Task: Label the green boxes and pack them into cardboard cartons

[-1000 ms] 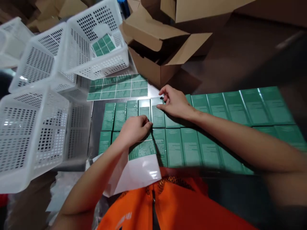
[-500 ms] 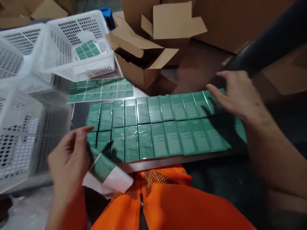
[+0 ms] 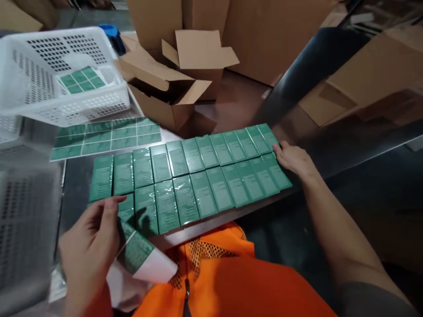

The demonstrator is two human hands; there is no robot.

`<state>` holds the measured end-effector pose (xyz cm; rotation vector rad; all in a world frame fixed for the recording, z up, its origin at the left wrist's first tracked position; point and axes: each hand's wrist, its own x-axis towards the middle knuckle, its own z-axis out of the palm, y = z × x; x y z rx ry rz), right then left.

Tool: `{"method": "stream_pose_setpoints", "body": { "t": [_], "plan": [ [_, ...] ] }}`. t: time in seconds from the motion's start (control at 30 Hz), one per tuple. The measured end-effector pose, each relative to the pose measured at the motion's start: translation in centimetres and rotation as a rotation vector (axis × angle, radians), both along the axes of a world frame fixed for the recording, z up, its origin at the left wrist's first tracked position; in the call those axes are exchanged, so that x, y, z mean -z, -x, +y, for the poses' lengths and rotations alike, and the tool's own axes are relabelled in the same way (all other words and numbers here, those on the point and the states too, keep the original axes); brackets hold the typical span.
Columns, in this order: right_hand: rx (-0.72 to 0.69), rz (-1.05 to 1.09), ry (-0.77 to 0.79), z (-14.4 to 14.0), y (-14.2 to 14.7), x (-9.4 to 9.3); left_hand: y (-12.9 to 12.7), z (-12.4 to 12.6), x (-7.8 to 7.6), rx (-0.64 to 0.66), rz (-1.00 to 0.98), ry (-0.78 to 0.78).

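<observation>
Grey metal worktop carries two rows of green film-wrapped cartons. Right hand has moved to the rows' 3 o'clock end, fingers loosely open against the last cartons. Left hand, withdrawn to 7 o'clock, pinches a white backing sheet with green labels.

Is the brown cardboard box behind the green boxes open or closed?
Open. The cardboard box has its top flaps standing up and folded outward, and a dark inside shows between them. What it contains cannot be told.
</observation>
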<state>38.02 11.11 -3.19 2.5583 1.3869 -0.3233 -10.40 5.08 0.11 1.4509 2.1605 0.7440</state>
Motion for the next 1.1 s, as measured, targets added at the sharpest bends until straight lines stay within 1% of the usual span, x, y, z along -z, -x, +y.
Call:
{"method": "stream_pose_setpoints", "body": {
  "t": [0.1,0.23,0.37,0.5,0.57,0.63,0.7,0.73,0.77,0.8,0.83,0.87,0.9,0.93,0.97,1.0,1.03,1.07,1.1],
  "plan": [
    [-0.029,-0.032,0.029,0.4,0.2,-0.3,0.2,-0.4,-0.1,-0.080,0.020,0.030],
    [-0.092,-0.073,0.024,0.4,1.9,-0.6,1.1,-0.4,0.4,-0.033,-0.022,0.019],
    [-0.152,-0.072,0.001,0.0,5.1,-0.5,1.2,-0.1,0.6,-0.002,-0.024,-0.013],
    [-0.211,-0.024,0.004,0.2,8.9,0.2,1.4,0.2,0.6,-0.017,0.015,-0.076],
    [-0.199,-0.006,0.023,0.5,10.7,0.5,1.6,0.3,0.7,-0.041,0.044,-0.091],
    [-0.219,0.045,0.059,0.8,12.2,0.3,1.8,0.4,0.8,-0.068,0.055,-0.097],
    [-0.234,0.098,0.095,0.6,13.6,-0.4,2.0,0.4,1.0,-0.086,0.060,-0.113],
    [-0.235,0.104,0.089,0.4,14.2,-0.9,2.1,0.3,1.0,-0.090,0.070,-0.122],
    [-0.230,0.084,0.052,-0.1,15.0,-1.5,2.2,0.3,1.1,-0.093,0.088,-0.130],
    [-0.219,0.037,-0.023,-0.8,15.8,-2.1,2.3,0.2,1.1,-0.101,0.110,-0.137],
    [-0.218,-0.006,-0.134,-1.5,16.9,-2.6,2.3,0.1,1.1,-0.113,0.133,-0.144],
    [-0.256,-0.006,-0.267,-2.5,18.2,-3.1,2.4,0.0,1.1,-0.122,0.153,-0.149],
    [-0.327,0.054,-0.407,-3.5,19.8,-3.4,2.5,-0.1,1.0,-0.131,0.166,-0.155],
    [-0.434,0.186,-0.519,-4.4,21.6,-3.5,2.5,-0.1,1.0,-0.139,0.174,-0.158],
    [-0.561,0.372,-0.597,-5.4,23.5,-3.5,2.5,-0.2,1.0,-0.146,0.175,-0.158],
    [-0.686,0.563,-0.638,-6.1,25.5,-3.3,2.5,-0.3,0.9,-0.152,0.174,-0.157],
    [-0.798,0.731,-0.637,-6.7,27.4,-2.9,2.5,-0.4,0.9,-0.157,0.172,-0.156],
    [-0.863,0.846,-0.651,-7.1,29.2,-2.5,2.4,-0.5,0.8,-0.163,0.170,-0.158],
    [-0.902,0.915,-0.657,-7.3,30.8,-2.0,2.4,-0.6,0.8,-0.169,0.172,-0.159]
  ]
}}
